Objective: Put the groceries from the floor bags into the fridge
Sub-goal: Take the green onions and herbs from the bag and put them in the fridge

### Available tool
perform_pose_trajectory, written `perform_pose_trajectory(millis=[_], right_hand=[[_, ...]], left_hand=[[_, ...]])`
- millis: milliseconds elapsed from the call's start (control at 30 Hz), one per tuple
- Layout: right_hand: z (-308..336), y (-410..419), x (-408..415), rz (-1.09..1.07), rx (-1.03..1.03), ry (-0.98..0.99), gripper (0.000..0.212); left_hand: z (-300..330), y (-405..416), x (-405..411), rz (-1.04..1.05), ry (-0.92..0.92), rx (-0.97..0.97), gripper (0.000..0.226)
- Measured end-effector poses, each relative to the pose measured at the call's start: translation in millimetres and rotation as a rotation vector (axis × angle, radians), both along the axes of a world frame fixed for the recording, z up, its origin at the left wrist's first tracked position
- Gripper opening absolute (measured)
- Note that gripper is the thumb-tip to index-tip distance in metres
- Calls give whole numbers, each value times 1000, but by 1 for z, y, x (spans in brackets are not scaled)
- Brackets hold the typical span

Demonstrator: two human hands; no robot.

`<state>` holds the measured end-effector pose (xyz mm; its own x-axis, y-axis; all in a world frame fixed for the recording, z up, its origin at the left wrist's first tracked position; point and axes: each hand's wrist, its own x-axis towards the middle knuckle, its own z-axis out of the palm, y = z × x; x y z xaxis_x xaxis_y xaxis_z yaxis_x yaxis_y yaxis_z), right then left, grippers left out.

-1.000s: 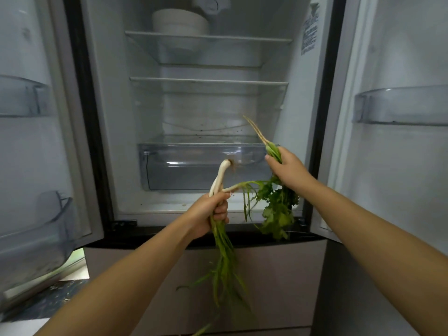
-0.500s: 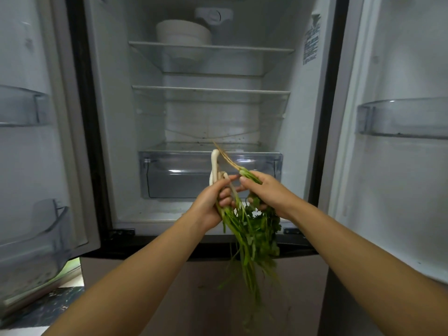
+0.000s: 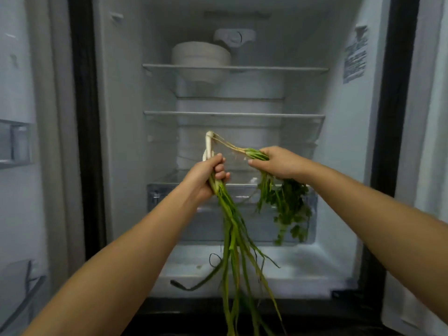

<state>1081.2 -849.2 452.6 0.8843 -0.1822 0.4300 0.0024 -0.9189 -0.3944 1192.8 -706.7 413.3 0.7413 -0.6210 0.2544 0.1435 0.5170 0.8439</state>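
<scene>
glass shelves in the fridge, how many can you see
2: the upper shelf carries the white bowl; the lower shelf sits just below it, above the clear drawer. More may lie above the frame.

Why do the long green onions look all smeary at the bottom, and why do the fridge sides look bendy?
Head view: the green onions in the left hand smear toward their lower tips, likely from motion blur; the leafy herb bunch under the right hand looks soft too. Head view: the wide-angle lens bows the fridge walls and doors near the edges. Head view: the light inside is dim and bluish.
</scene>
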Motion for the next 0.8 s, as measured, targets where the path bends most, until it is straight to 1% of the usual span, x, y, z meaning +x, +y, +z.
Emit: perform_pose_trajectory(millis=[67,133,200,267,333,400,433,500,600,700,800], right_hand=[[20,-6,29,-82,-269,1,27],[34,-12,60,-154,-451,6,24],[41,-18,91,-190,-530,6,21],[42,-24,119,-196,-568,-8,13],[41,-32,149,-219,-631,-22,12],[38,-39,180,-248,-689,28,23],[36,-43,196,-246,-691,81,26],[32,-50,231,-198,-698,144,28],[25,-63,287,-77,-713,135,36],[19,-69,336,-4,-722,202,42],[11,-70,379,-5,-726,302,45]], left_hand=[[14,-3,32,61,-40,-13,30],[22,-9,64,179,-84,5,30],[23,-14,101,358,-120,78,28],[21,-19,139,555,-193,222,24],[13,-22,174,663,-250,382,21],[1,-24,200,639,-237,505,20],[-5,-23,206,603,-218,527,20],[-15,-23,214,535,-163,517,25],[-21,-26,227,534,-137,477,28],[-24,-27,233,529,-133,428,24],[-25,-25,230,535,-129,410,8]])
